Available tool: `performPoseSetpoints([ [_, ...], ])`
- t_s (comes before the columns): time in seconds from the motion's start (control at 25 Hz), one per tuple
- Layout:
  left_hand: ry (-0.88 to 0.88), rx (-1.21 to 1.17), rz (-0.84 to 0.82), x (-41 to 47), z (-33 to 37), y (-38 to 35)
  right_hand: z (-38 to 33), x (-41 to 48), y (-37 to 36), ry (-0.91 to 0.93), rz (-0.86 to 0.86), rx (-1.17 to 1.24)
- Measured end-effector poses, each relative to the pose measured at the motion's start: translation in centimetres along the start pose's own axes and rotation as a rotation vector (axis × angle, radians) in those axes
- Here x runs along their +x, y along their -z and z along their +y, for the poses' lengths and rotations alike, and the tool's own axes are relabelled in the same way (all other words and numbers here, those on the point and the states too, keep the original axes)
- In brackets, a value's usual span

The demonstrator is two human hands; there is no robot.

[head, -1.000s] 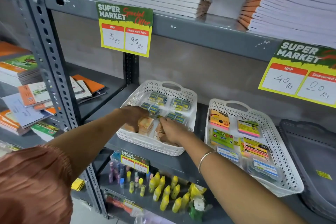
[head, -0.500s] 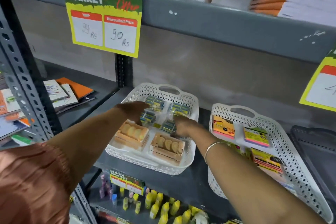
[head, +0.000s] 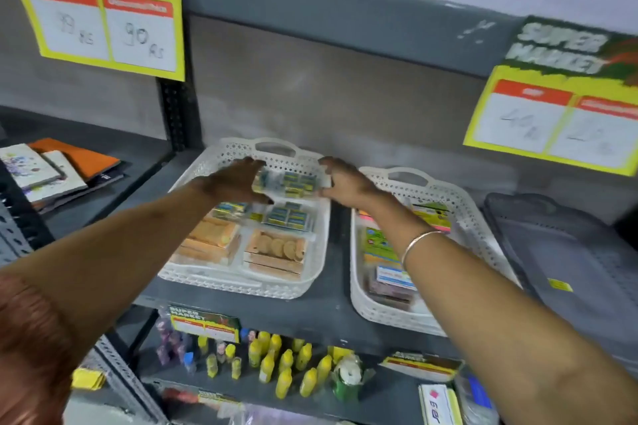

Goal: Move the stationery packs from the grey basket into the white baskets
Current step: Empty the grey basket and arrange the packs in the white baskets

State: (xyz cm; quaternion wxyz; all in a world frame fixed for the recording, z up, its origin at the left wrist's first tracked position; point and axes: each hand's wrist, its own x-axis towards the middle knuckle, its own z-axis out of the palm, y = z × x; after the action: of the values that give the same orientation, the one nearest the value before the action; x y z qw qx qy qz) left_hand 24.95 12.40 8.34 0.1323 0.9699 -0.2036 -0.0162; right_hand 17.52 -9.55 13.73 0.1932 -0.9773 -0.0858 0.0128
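Observation:
Two white baskets stand side by side on the grey shelf. At the back of the left white basket (head: pixel 238 287), my left hand (head: pixel 232 183) and my right hand (head: pixel 349 183) grip the two ends of a row of green-and-yellow stationery packs (head: pixel 293 183). A second row of the same packs (head: pixel 289 217) lies just in front, then two wooden-coloured packs (head: pixel 276 248) nearest me. The right white basket (head: pixel 452 195) holds colourful sticky-note packs, partly hidden by my right forearm. The grey basket (head: pixel 569 269) sits at the far right, with only a small yellow label visible inside.
The shelf above (head: pixel 345 10) hangs low, with two yellow price signs (head: pixel 103 21) on its edge and stacked notebooks on top. Notebooks (head: pixel 51 169) lie on the left bay. Yellow glue bottles (head: pixel 283 369) fill the shelf below.
Both hands moved from the front of the left white basket to its back, and now clasp the rear row of packs. The camera has come closer and tilted.

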Motion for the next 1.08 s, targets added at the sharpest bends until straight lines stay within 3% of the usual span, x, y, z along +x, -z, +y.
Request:
performPoseSetpoints([
  [0.08, -0.1, -0.079, 0.06, -1.4, 5.6, 1.3, 3.8, -2.7, 3.8, -0.074, 0.06, -0.027],
  [0.2, -0.322, -0.132, 0.067, -3.6, 15.6, 1.0, 9.1, -8.6, 6.9, -0.242, -0.198, -0.16],
  [0.36, -0.475, 0.089, -0.275, -5.6, 24.6, -4.4, 12.6, -14.9, 6.7, -0.275, -0.486, -0.291],
  [0.56, -0.432, 0.147, -0.406, -5.6, 25.2, -7.9, 14.6, -18.3, 3.2, -0.246, -0.46, -0.297],
  [0.8, -0.454, 0.151, -0.34, -6.0, 24.7, -8.3, 15.4, -19.6, 2.6, -0.134, -0.335, -0.295],
  [1.08, -0.354, -0.014, -0.399, -5.1, 24.5, -6.8, 16.0, -19.6, 2.5, -0.131, -0.343, -0.266],
])
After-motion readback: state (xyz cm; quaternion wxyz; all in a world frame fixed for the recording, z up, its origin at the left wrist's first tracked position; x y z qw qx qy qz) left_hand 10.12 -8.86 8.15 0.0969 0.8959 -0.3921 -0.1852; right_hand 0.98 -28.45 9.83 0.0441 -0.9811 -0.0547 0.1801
